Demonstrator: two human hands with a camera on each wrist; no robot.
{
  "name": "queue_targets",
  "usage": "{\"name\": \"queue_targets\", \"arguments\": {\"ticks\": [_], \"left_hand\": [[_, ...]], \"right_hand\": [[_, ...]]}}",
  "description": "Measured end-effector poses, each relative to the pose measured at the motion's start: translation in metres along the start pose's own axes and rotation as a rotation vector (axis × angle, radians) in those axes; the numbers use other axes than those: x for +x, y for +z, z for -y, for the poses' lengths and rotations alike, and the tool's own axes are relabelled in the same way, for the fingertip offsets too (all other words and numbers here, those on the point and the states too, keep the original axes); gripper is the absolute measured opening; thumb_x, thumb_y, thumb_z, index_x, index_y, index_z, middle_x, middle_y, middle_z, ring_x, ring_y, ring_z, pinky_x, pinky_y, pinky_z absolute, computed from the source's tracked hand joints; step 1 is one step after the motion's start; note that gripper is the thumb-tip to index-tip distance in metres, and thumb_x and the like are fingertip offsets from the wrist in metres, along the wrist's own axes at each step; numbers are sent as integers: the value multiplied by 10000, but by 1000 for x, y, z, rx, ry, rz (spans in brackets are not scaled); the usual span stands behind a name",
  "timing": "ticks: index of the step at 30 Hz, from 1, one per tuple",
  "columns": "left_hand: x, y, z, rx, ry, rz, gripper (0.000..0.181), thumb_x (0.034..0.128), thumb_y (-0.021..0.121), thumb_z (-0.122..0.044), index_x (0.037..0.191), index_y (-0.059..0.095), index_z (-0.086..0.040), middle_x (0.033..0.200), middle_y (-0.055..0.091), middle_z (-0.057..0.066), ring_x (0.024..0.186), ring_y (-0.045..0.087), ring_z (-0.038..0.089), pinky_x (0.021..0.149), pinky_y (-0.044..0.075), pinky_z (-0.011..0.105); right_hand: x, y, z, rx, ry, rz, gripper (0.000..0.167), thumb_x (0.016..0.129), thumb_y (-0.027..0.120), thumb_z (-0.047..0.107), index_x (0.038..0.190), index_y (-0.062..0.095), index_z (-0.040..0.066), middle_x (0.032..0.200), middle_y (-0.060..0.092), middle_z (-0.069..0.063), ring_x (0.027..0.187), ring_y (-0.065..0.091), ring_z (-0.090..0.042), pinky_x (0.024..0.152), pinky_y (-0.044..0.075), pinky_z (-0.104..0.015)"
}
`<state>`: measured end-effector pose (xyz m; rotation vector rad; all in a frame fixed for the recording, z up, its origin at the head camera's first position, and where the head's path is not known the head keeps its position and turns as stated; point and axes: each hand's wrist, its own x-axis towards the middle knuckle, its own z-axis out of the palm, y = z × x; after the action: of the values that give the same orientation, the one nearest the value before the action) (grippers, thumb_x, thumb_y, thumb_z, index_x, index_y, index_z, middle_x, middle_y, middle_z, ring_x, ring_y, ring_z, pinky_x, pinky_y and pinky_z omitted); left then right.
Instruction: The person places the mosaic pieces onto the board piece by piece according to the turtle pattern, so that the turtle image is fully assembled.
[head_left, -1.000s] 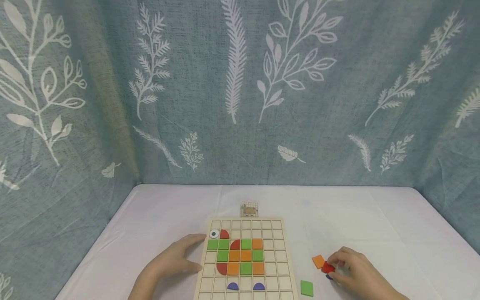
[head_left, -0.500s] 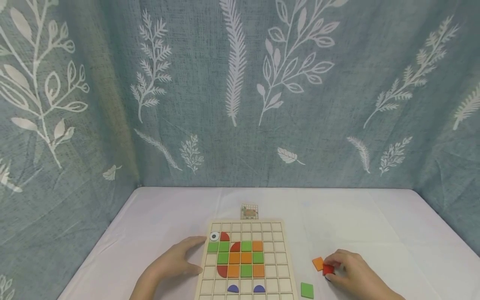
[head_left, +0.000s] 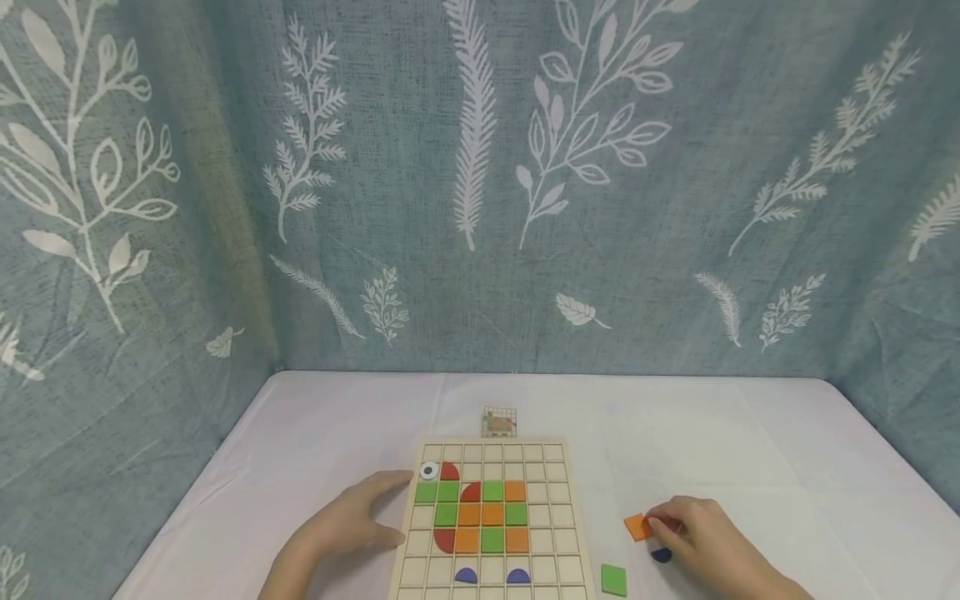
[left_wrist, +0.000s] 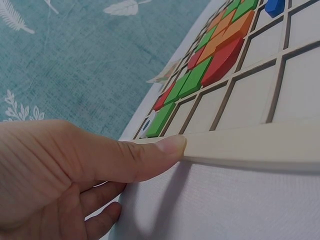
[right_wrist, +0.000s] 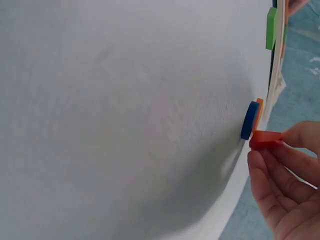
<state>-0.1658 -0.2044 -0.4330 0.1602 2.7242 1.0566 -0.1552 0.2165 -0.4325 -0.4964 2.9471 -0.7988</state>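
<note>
A wooden grid board [head_left: 551, 542] carries green and orange squares, red quarter-round pieces, an eye tile [head_left: 429, 471] and two blue half-round pieces. My left hand [head_left: 348, 521] touches the board's left edge; in the left wrist view its thumb [left_wrist: 170, 145] lies against the rim. Right of the board, my right hand [head_left: 701, 533] pinches a red piece [right_wrist: 266, 139] between thumb and fingers; its full shape is partly hidden. Close by on the cloth lie an orange square [head_left: 637, 527] and a dark blue rounded piece [head_left: 661, 554].
A loose green square [head_left: 613, 580] lies beside the board's right edge. Behind the board is a small picture card [head_left: 498, 422] with a grid pattern. White cloth [head_left: 712, 433] covers the table, and a blue-green leaf-patterned curtain [head_left: 420, 208] hangs around it.
My right hand has taken hold of the red piece and lifted it off the blue one, which now shows more. The left hand stays at the board's edge.
</note>
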Motion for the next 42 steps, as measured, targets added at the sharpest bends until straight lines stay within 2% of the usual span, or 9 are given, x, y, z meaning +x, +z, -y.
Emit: {"name": "queue_targets", "arguments": {"ticks": [4,8,14,19,23,29,33,40,42], "left_hand": [[0,0,-1,-12,8,2,772,555,814,-145,1276,542,-97,1353,482,154,1295,355,398,1058,279,588],[1,-1,-1,-9,23,5,768,559,814,-141,1275,540,-85,1350,481,165,1291,354,407,1052,281,595],[0,-2,-1,-9,30,5,770,564,814,-133,1279,533,-75,1347,482,169,1291,354,407,1055,279,591],[1,-2,0,-11,24,5,773,557,814,-132,1276,536,-76,1348,481,171,1292,351,409,1055,278,592],[1,-1,0,-16,4,8,775,553,815,-140,1275,540,-84,1352,481,163,1295,352,401,1058,279,589],[1,-2,-1,-20,-3,12,780,549,816,-146,1275,540,-80,1352,480,165,1295,352,402,1055,279,593],[0,-2,-1,-25,5,12,779,552,816,-144,1276,538,-76,1354,477,168,1295,351,403,1056,279,591],[0,-2,0,-15,-3,10,782,548,816,-152,1277,540,-90,1358,475,161,1297,351,399,1056,276,594],[0,-2,0,-17,1,9,780,550,815,-145,1277,539,-87,1358,475,160,1297,351,399,1058,274,592]], "right_hand": [[2,-1,0,-21,22,-19,59,826,644,100,827,703,99,745,655,85,614,518,42,558,491,-131],[5,-7,-2,5,15,10,57,831,640,103,822,696,107,751,657,90,625,535,33,569,497,-131],[12,-27,-8,86,-91,133,94,855,606,91,828,696,82,734,664,78,625,555,18,550,504,-159],[18,-40,-13,129,-142,253,109,852,601,88,800,698,89,697,652,79,595,526,17,509,485,-174],[24,-42,-14,128,-183,297,119,852,604,99,778,697,106,673,635,95,572,495,23,497,477,-174],[35,-38,-7,129,-239,304,127,858,598,97,778,696,109,654,627,107,549,485,30,485,472,-174],[45,-34,1,122,-246,305,126,860,595,96,781,693,98,667,636,99,554,503,24,495,481,-171],[68,-25,25,88,-235,304,115,864,597,90,821,699,58,692,639,67,571,503,0,505,481,-167],[74,-21,33,77,-254,293,115,865,599,88,825,701,54,693,635,69,564,484,-1,499,474,-165]]}}
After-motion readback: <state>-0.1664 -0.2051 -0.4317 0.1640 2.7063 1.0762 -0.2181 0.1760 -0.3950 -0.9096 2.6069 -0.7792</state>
